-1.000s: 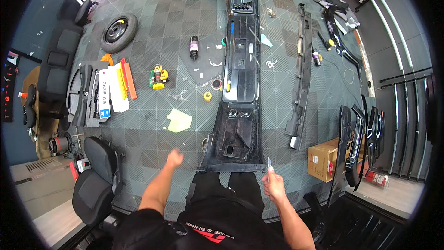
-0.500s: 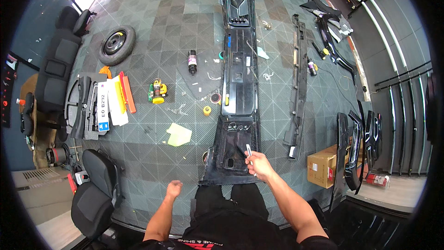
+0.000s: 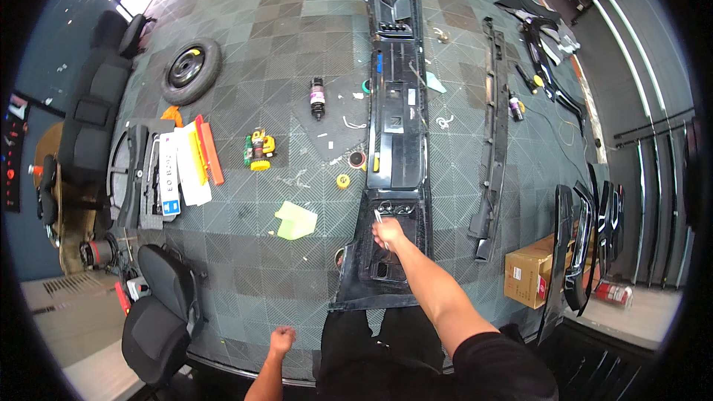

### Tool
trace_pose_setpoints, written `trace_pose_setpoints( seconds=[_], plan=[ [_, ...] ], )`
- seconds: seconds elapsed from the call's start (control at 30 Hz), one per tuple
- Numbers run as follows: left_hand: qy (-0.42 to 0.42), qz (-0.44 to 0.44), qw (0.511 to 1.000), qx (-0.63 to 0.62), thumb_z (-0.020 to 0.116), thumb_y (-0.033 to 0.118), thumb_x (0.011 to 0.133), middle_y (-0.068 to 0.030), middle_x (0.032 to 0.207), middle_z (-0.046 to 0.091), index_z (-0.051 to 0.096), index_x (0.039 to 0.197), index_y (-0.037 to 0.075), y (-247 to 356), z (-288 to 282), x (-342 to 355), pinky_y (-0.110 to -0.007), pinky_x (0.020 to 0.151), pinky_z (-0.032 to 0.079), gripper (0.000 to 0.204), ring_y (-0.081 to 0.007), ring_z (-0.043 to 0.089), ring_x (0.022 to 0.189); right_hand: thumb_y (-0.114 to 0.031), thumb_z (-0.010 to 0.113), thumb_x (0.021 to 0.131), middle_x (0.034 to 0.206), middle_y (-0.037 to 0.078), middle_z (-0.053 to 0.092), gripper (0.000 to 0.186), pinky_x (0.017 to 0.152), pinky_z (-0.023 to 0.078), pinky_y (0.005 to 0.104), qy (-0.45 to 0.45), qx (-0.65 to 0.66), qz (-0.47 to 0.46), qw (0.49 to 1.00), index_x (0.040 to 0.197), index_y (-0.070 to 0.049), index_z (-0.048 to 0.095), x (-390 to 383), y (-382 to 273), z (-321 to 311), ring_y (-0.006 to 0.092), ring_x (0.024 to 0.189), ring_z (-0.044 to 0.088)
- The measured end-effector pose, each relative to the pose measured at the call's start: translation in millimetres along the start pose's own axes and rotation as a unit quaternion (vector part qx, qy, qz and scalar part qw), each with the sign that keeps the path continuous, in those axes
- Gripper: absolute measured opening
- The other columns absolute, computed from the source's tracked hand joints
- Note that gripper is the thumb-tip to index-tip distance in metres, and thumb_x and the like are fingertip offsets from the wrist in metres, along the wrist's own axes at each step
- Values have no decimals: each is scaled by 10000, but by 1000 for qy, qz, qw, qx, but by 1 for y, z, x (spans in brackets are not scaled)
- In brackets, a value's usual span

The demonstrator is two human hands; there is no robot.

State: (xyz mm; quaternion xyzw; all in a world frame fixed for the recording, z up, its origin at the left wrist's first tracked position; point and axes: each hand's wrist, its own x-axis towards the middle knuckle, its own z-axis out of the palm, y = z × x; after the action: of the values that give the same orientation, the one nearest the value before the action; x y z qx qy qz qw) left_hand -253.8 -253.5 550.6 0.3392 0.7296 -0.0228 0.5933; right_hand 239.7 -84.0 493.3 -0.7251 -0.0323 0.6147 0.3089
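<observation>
My right hand (image 3: 388,233) is closed around a slim silver utility knife (image 3: 379,217). It is over the near recessed section of a long black car panel (image 3: 397,152) that lies lengthwise on the floor in front of me. Whether the blade touches the panel, I cannot tell. My left hand (image 3: 282,339) hangs to the left of the panel's near end, its fingers curled in and nothing visible in them. Stuck to the panel are a small blue piece (image 3: 379,63) and a yellow piece (image 3: 376,162).
Left of the panel lie a pale green sheet (image 3: 295,220), a yellow tape roll (image 3: 343,181), a black bottle (image 3: 317,98) and a yellow-green power tool (image 3: 259,150). A long dark bar (image 3: 494,148) and a cardboard box (image 3: 529,271) are on the right. A car seat (image 3: 160,304) stands near left.
My right hand has moved forward and slightly left over the panel with the knife. My left hand has dropped back toward me. The whole view has shifted a little.
</observation>
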Motion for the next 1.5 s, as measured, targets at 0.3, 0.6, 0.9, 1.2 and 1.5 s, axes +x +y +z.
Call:
trace_pose_setpoints(
  seconds=[0.3,0.6,0.9,1.2,1.5],
  plan=[
    [1,-42,999,6,599,161,995,-141,948,772,732,1105,-61,-2,9,-6,-365,682,573,281,-243,743,823,-430,653,944,1458,271,607,705,1168,440,443,169,-234,-158,945,1483,14,553,6,-128,16,416,1379,568],
    [-64,49,997,-21,625,183,1006,-198,953,767,715,1064,-94,40,46,43,-383,710,586,296,-271,744,834,-411,577,937,1280,253,691,477,1050,511,514,75,-449,-105,884,1221,-57,724,-110,75,-102,469,1214,637],
    [-86,47,994,56,617,363,1071,-181,901,765,666,892,-35,100,49,49,-391,749,591,439,-259,744,828,-377,672,887,1257,215,738,466,1081,516,444,251,-311,46,916,1219,-67,772,-245,181,-209,399,1234,675],
    [-66,97,993,-5,670,193,1017,-149,802,731,681,918,-65,107,80,46,-342,642,600,277,-234,720,695,-219,701,932,1048,178,781,320,865,589,379,204,-113,-56,971,1164,-7,762,-283,191,-247,273,967,750],
    [-10,200,944,264,629,297,966,-133,805,769,754,850,17,102,168,11,-403,716,575,327,-232,739,729,-151,707,993,880,95,711,212,691,547,352,82,307,-386,866,1129,11,713,-455,133,-387,190,767,667]
  ],
)
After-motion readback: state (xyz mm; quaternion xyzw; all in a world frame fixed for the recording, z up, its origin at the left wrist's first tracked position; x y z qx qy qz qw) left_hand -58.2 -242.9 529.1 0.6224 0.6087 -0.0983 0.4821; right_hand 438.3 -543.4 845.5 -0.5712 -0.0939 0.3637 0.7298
